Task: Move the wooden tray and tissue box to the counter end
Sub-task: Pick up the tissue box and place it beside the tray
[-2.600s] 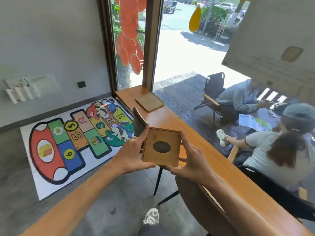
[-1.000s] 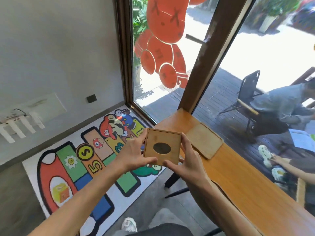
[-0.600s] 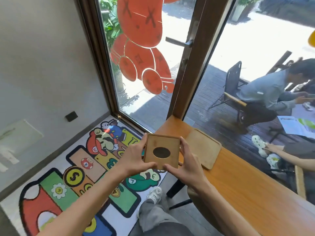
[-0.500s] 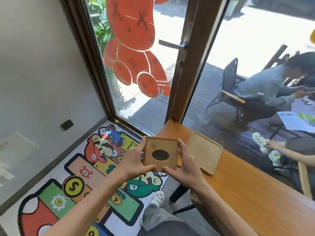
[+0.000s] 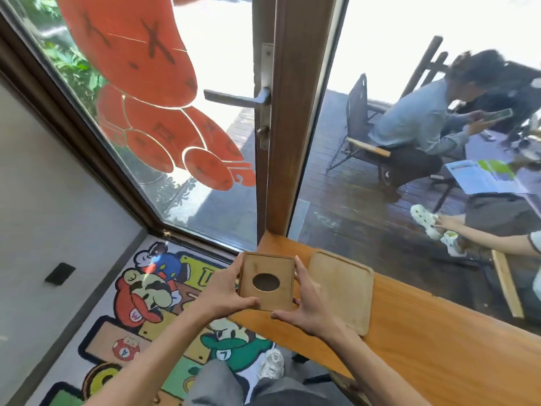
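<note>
Since the earlier frames I have carried the tissue box (image 5: 267,282) up to the far end of the counter (image 5: 409,326), and the wooden tray (image 5: 341,290) now lies just right of it at lower centre. My left hand (image 5: 225,291) and right hand (image 5: 307,300) both clamp the box by its sides, long axis pointing away from me. It seems to hover over the counter's left corner, though contact is hard to judge, so the coming move is straight down beside the tray.
</note>
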